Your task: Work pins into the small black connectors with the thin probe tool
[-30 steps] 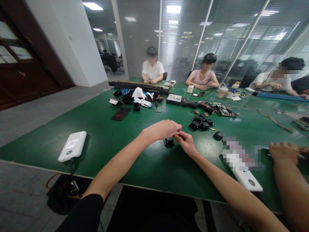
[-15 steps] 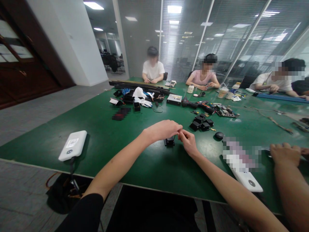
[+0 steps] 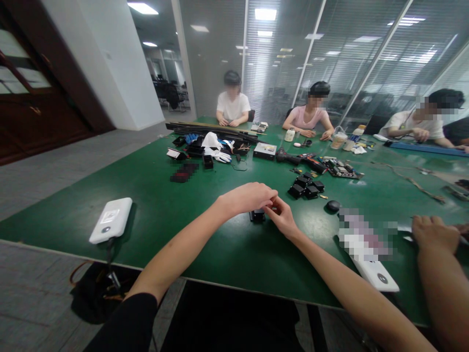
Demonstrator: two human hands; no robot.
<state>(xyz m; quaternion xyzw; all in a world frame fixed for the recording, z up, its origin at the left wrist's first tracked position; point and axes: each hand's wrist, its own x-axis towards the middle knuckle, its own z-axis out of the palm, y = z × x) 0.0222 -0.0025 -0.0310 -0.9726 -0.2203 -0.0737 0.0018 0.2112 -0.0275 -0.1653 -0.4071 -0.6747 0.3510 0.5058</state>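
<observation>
My left hand (image 3: 252, 196) is bent over with its fingertips closed together, just above a small black box-shaped part (image 3: 257, 216) on the green table (image 3: 164, 225). From the right, my right hand (image 3: 282, 215) meets it, thumb and fingers pinched against the left fingertips. Whatever lies between the fingers is too small or too hidden to make out. The upper side of the black part is partly covered by my left hand. Beyond my hands, to the right, lies a cluster of similar small black boxes (image 3: 306, 186).
A white power bank (image 3: 112, 220) lies at the left, another (image 3: 377, 276) at the right beside a co-worker's hand (image 3: 436, 234). Farther back are a black mouse (image 3: 333, 206), a power drill (image 3: 289, 156), a circuit board (image 3: 340, 167), a metal drive (image 3: 264, 150) and white gloves (image 3: 220, 155). Several people sit opposite.
My right hand has shifted slightly left, its fingers now overlapping my left fingertips more closely. The left hand stays nearly still. Across the table, the person in pink has moved their hands apart.
</observation>
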